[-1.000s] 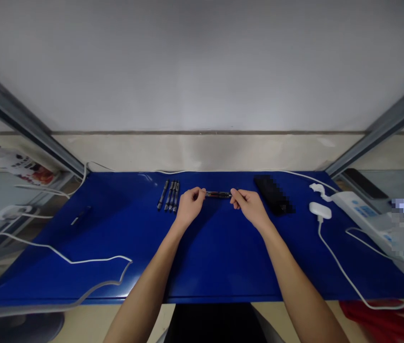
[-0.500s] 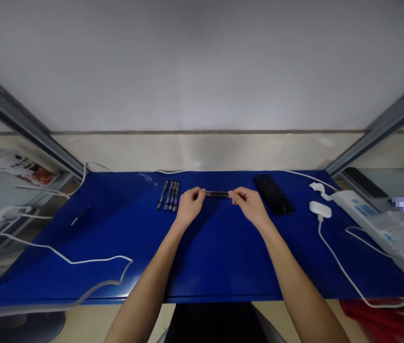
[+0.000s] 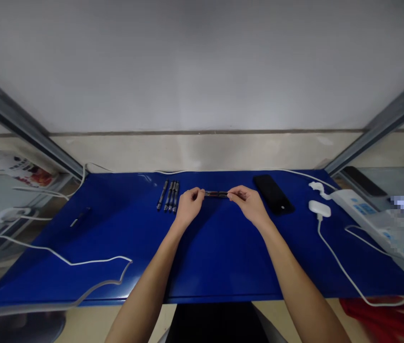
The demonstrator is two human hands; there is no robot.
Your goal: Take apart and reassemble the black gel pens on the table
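A dark pen [image 3: 216, 194] is stretched level between my two hands, just above the blue table. My left hand [image 3: 190, 205] pinches its left end between thumb and forefinger. At the other end, the thumb and fingers of my right hand [image 3: 246, 201] close on the pen's tip. Several similar dark pens [image 3: 171, 196] lie side by side on the table, just left of my left hand. A black phone [image 3: 273, 194] rests beyond my right hand.
On the blue table [image 3: 219, 267], a white earbud case [image 3: 319, 208] sits on a cable beside a white power strip [image 3: 362, 209]. White cable [image 3: 94, 261] crosses the left side near a small dark object [image 3: 80, 217]. A bottle [image 3: 19, 166] stands at far left.
Both hands stay almost where they were, still holding the pen level. My right fingers have shifted very slightly at its end.
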